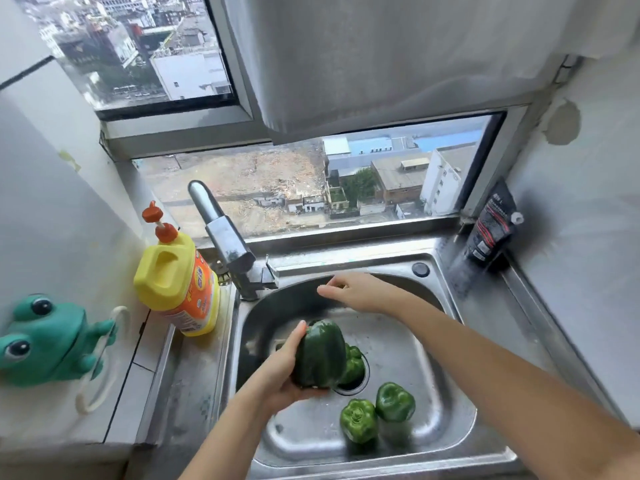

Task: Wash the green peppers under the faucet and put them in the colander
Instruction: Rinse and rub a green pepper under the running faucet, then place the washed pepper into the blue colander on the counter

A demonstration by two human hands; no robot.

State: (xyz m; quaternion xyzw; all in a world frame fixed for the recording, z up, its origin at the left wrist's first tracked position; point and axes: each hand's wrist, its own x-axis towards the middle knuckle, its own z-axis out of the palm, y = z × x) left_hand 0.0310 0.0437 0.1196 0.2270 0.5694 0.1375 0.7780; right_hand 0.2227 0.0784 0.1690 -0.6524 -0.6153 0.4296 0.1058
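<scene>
My left hand grips a dark green pepper and holds it above the middle of the steel sink. Behind it a second pepper lies over the drain. Two more lighter green peppers rest on the sink floor at the front right. My right hand hovers over the back of the basin, fingers apart and empty, a short way right of the faucet. No water stream shows. No colander is in view.
A yellow and orange detergent bottle with a red pump stands left of the faucet. A green frog holder hangs on the left wall. A black pouch leans in the back right corner. The window sill runs behind the sink.
</scene>
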